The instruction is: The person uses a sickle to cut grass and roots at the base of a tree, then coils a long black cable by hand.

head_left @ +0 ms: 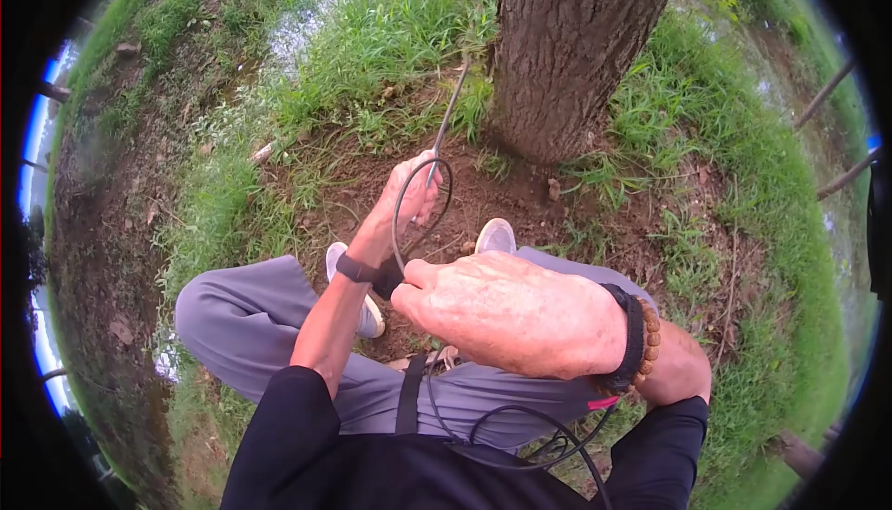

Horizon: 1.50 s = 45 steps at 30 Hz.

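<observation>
My left hand (409, 192) reaches forward at mid-view, its fingers closed round a thin grey-brown wire (452, 106). Beyond that hand the wire runs up and away towards the grass left of the tree trunk, where its far end is lost. On the near side it bends into an open loop over my left hand and wrist. My right hand (511, 310), nearer to me with its back turned up, pinches the loop's lower part between thumb and fingers. Its fingertips are partly hidden.
A thick tree trunk (567, 64) stands just ahead, with bare soil (362, 189) at its foot and grass (390, 27) around. My shoes (495, 236) are below my hands. A black cable (587, 459) lies looped across my lap. Poles (824, 94) stand at the right.
</observation>
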{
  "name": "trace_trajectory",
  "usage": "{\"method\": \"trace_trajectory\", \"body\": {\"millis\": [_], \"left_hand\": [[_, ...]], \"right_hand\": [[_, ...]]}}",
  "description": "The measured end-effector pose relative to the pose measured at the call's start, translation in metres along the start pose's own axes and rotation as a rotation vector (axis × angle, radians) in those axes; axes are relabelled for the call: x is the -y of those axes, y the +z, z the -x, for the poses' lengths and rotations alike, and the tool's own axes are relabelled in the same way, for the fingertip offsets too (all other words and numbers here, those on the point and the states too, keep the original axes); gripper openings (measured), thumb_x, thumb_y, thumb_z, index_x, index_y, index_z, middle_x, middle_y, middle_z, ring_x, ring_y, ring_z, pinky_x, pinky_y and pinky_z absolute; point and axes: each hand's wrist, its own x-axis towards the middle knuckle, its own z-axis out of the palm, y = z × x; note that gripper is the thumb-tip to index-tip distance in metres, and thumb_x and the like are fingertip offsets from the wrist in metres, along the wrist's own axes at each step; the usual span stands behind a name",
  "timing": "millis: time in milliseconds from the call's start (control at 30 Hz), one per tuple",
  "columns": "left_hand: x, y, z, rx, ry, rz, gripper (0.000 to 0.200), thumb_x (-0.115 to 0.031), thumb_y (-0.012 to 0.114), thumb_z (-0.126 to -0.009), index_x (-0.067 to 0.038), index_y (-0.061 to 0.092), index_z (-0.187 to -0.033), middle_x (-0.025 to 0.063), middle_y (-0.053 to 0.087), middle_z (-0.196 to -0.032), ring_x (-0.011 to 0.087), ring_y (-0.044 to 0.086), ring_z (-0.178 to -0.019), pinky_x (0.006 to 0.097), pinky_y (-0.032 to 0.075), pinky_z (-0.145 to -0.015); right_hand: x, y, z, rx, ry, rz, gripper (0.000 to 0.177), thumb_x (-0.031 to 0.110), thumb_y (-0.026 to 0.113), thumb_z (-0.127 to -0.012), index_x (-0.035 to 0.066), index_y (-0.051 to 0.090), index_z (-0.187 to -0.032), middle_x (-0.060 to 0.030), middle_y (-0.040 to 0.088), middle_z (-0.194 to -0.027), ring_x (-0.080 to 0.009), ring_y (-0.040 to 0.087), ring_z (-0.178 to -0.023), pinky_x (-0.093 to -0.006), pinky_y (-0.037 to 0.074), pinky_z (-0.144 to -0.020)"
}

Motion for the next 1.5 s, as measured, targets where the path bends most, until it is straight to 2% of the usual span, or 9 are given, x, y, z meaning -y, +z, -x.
{"method": "trace_trajectory", "body": {"millis": [133,200,300,633,700,800,1133,1233,1500], "left_hand": [[0.0,-0.016,-0.011,0.035,-0.032,0.092,0.039,-0.039,0.04,-0.1,-0.007,0.049,-0.081,-0.0048,0.037,-0.052,0.0064,0.033,-0.037,0.023,0.029,-0.034],[-0.001,-0.033,-0.002,0.103,-0.113,0.27,0.04,-0.04,0.039,-0.101,-0.007,0.049,-0.082,-0.0053,0.037,-0.051,0.0059,0.032,-0.037,0.0226,0.029,-0.034],[0.0,-0.043,0.019,0.114,-0.063,0.207,0.043,-0.042,0.038,-0.101,-0.006,0.051,-0.083,-0.0055,0.037,-0.05,0.0055,0.032,-0.036,0.022,0.029,-0.033],[-0.005,-0.018,0.009,0.132,-0.081,0.169,0.04,-0.04,0.04,-0.1,-0.005,0.05,-0.084,-0.0025,0.041,-0.051,0.0078,0.035,-0.034,0.0222,0.031,-0.031],[-0.007,-0.016,0.001,0.142,-0.064,0.179,0.04,-0.039,0.037,-0.101,-0.005,0.05,-0.084,-0.0027,0.04,-0.052,0.0081,0.034,-0.033,0.0226,0.031,-0.03],[-0.001,-0.03,-0.006,0.191,-0.124,0.416,0.04,-0.038,0.036,-0.101,-0.004,0.05,-0.084,-0.0033,0.039,-0.051,0.008,0.033,-0.033,0.0227,0.029,-0.03],[-0.005,-0.028,0.0,0.148,-0.156,0.258,0.044,-0.042,0.035,-0.1,-0.006,0.053,-0.082,-0.0046,0.037,-0.048,0.0084,0.031,-0.033,0.0235,0.027,-0.03],[0.002,-0.02,-0.005,0.064,-0.088,0.136,0.043,-0.044,0.04,-0.098,-0.007,0.053,-0.079,-0.0034,0.044,-0.052,0.0079,0.038,-0.037,0.0234,0.029,-0.032],[-0.006,-0.007,-0.028,0.105,0.128,0.2,0.044,-0.043,0.04,-0.098,-0.008,0.05,-0.074,-0.003,0.042,-0.051,0.0081,0.038,-0.038,0.0251,0.03,-0.033]], "right_hand": [[0.0,-0.004,-0.005,0.091,0.051,0.016,0.015,0.004,0.058,-0.074,-0.005,0.053,-0.084,-0.0215,0.057,-0.087,-0.0375,0.062,-0.079,-0.0435,0.05,-0.066],[-0.003,-0.001,-0.001,0.128,0.043,0.007,0.035,0.004,0.057,-0.076,-0.001,0.047,-0.109,-0.0151,0.048,-0.094,-0.0314,0.057,-0.086,-0.0431,0.042,-0.065],[0.005,-0.006,-0.007,0.147,0.089,-0.007,0.016,0.004,0.059,-0.075,-0.005,0.053,-0.086,-0.0217,0.057,-0.089,-0.038,0.061,-0.08,-0.0443,0.05,-0.066],[0.002,-0.003,-0.007,0.119,0.045,0.015,0.016,0.004,0.06,-0.075,-0.005,0.053,-0.086,-0.0224,0.057,-0.086,-0.0385,0.062,-0.08,-0.0451,0.05,-0.067],[0.0,-0.002,-0.011,0.27,0.113,-0.013,0.037,0.003,0.058,-0.074,-0.001,0.046,-0.109,-0.0155,0.048,-0.097,-0.0319,0.056,-0.089,-0.042,0.042,-0.067],[-0.002,0.001,-0.008,0.033,0.044,-0.066,0.016,0.003,0.06,-0.075,-0.004,0.052,-0.088,-0.0208,0.056,-0.088,-0.0385,0.061,-0.082,-0.046,0.049,-0.069],[0.004,-0.003,-0.021,0.25,0.129,0.045,0.023,0.002,0.058,-0.076,0.0,0.046,-0.096,-0.016,0.051,-0.088,-0.0361,0.057,-0.082,-0.0438,0.047,-0.072],[0.006,-0.003,-0.03,0.299,0.126,0.085,0.02,0.002,0.058,-0.078,0.002,0.048,-0.095,-0.0134,0.05,-0.085,-0.0334,0.059,-0.078,-0.0415,0.05,-0.062],[0.01,0.0,-0.044,0.336,0.202,0.181,0.018,0.003,0.056,-0.081,0.004,0.059,-0.098,-0.0144,0.057,-0.087,-0.0348,0.061,-0.079,-0.0417,0.051,-0.068]]}}
